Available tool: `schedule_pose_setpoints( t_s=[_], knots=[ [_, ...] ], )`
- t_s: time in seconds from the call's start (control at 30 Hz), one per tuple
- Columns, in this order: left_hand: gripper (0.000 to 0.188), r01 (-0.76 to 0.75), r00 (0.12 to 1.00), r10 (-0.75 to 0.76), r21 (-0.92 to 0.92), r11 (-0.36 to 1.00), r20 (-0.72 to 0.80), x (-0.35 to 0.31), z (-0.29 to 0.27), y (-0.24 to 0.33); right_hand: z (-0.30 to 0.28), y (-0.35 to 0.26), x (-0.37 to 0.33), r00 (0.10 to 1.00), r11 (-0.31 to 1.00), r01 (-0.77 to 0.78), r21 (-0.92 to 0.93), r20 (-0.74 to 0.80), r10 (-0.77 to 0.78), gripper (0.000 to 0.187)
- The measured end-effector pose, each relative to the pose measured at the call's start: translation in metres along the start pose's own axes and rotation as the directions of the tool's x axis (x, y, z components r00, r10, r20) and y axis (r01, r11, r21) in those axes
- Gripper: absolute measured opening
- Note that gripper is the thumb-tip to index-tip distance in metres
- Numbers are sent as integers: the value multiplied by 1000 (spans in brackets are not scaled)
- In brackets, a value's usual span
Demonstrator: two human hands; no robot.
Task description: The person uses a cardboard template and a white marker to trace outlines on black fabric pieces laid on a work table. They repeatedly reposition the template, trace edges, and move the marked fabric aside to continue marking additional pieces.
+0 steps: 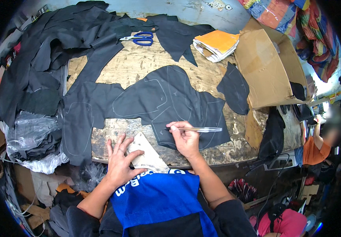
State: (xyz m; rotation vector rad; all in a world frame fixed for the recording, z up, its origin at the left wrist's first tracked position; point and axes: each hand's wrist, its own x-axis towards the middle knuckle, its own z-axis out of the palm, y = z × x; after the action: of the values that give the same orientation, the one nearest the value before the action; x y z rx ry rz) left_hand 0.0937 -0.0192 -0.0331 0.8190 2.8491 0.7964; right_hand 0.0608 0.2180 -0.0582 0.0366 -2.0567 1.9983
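A piece of black leather-like material [138, 94] with pale drawn outlines lies across the wooden table. My right hand [185, 140] is closed around a clear-barrelled pen [206, 129], its tip at the material's lower part near a drawn outline. My left hand [121, 160] rests at the table's near edge with its fingers spread. Its thumb lies over a pale, roughly triangular template [148, 152], which sits just below the material and reaches the blue apron [158, 197].
Blue-handled scissors [142, 38] lie at the back. A black material pile [55, 59] fills the far left. An orange-topped stack [216, 44] stands beside a cardboard box [263, 67]. A smaller marked black piece [234, 89] lies near the box. Another person [316, 148] is at right.
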Motion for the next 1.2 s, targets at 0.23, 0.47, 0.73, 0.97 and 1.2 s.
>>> schedule_pose_setpoints(
  t_s=[0.23,0.47,0.73,0.97,1.2],
  knots=[
    [39,97,972,-197,-542,835,-128,14,-30,-12,-19,-17,-50,989,989,109,-105,107,-97,5],
    [42,-149,928,-68,-531,834,-367,88,7,17,-26,-22,-59,861,843,432,-322,426,-279,6],
    [41,-282,956,241,-293,914,-170,97,36,21,-32,-130,-41,869,915,384,-128,386,-311,8],
    [39,-283,954,233,-316,906,-188,95,36,22,-23,-257,-38,708,843,533,71,509,-490,16],
    [42,-282,954,230,-320,905,-191,97,36,22,24,-230,-42,590,575,787,225,1,-808,32]
  ],
)
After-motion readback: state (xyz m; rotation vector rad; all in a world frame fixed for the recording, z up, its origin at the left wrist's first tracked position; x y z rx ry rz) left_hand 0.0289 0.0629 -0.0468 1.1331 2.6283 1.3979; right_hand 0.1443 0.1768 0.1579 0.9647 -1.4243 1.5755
